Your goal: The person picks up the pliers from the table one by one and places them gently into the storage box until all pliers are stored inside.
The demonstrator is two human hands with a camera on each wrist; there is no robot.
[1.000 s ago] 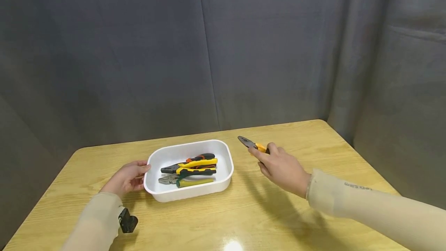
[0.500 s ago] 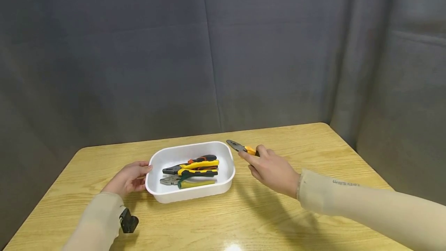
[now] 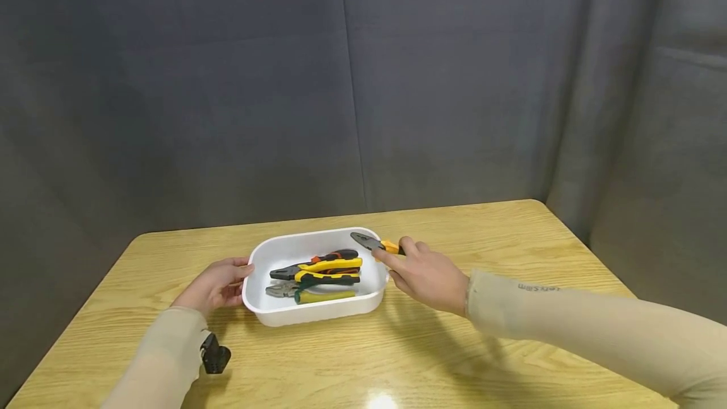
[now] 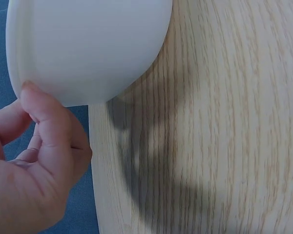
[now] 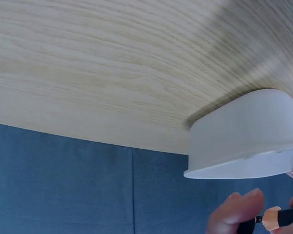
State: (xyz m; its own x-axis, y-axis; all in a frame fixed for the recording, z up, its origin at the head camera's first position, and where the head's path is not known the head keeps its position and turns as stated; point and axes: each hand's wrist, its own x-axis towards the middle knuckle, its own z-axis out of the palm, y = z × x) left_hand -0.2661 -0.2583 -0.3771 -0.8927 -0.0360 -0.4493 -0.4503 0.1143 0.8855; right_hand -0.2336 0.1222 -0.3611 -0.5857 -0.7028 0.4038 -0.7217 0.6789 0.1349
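Note:
My left hand [image 3: 216,286] pinches the left rim of a white plastic tray [image 3: 315,316]; the left wrist view shows the thumb and fingers [image 4: 53,131] at the tray's edge [image 4: 97,48]. Inside the tray lie yellow-and-black pliers [image 3: 329,264], pliers with green handles [image 3: 325,296], and a black-and-orange handle [image 3: 344,254] partly covered behind them. My right hand [image 3: 428,276] grips pliers [image 3: 369,242] by their orange-and-black handles, the steel head over the tray's right end. In the right wrist view only a bit of the orange-and-black handle [image 5: 271,219] shows between the fingers.
The tray stands on a light wooden table [image 3: 318,365] with rounded far corners. A dark grey curtain [image 3: 272,93] hangs behind it and along the sides. A small black camera [image 3: 215,353] is strapped to the left wrist.
My right hand has carried the pliers leftward, from beside the tray to over its right end. The left hand keeps its hold on the rim, and the tools inside lie as before.

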